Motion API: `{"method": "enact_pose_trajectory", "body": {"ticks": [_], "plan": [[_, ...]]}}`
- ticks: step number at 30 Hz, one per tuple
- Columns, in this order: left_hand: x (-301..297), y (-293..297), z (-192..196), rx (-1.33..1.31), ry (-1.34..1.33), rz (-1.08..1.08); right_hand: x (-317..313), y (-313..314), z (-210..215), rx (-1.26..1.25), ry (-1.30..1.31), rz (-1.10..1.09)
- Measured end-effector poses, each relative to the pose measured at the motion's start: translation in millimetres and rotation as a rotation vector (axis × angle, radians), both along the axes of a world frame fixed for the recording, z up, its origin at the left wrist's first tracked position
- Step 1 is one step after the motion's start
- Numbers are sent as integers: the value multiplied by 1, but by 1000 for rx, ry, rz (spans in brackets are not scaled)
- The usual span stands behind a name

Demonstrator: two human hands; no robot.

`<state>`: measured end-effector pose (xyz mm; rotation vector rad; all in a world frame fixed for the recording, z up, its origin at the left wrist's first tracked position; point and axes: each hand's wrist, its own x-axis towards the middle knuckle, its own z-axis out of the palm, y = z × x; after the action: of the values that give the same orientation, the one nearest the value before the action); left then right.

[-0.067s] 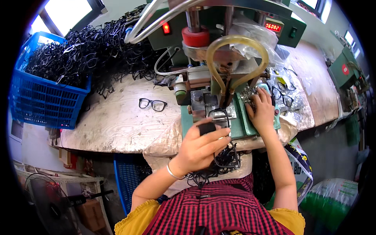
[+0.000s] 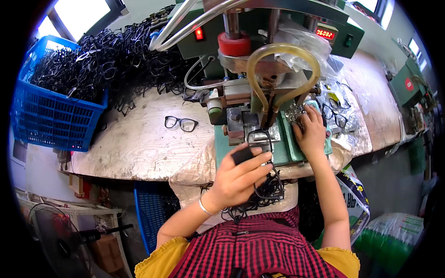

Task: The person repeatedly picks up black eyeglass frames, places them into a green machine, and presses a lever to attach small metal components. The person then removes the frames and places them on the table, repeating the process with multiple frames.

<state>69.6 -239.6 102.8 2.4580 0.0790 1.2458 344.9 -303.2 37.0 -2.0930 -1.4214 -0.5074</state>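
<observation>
My left hand (image 2: 238,181), with a black sleeve on one finger, is closed on a black eyeglass frame (image 2: 281,189). The frame's upper part reaches the metal fixture under the green press (image 2: 224,158); the fingers hide some of it. To the right, my right hand (image 2: 311,132) has its fingertips in a heap of small shiny metal parts (image 2: 294,112) on the press's side. Thumb and fingers there are apart, and no single part shows between them. Above the fixture hangs the press head, with a bent yellowish tube (image 2: 252,58) in front.
A finished-looking pair of glasses (image 2: 181,123) lies on the wooden table (image 2: 139,153). Behind it are a big pile of black frames (image 2: 134,60) and a blue crate (image 2: 58,118) filled with more. Further glasses (image 2: 334,116) lie on plastic at right. Black frames (image 2: 238,211) rest in my lap.
The fingers of my left hand have shifted slightly at the frame. My right hand stays at the metal parts.
</observation>
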Motion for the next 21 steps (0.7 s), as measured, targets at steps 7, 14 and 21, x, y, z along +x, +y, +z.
{"method": "enact_pose_trajectory", "body": {"ticks": [7,14,21], "plan": [[-90,4,-2,14,-231,462,-4,-21,2,270,236,16],[-77,123,31,226,121,740,-10,-11,16,399,667,50],[-114,212,-128,-13,400,911,-1,-51,4,428,826,-111]]}}
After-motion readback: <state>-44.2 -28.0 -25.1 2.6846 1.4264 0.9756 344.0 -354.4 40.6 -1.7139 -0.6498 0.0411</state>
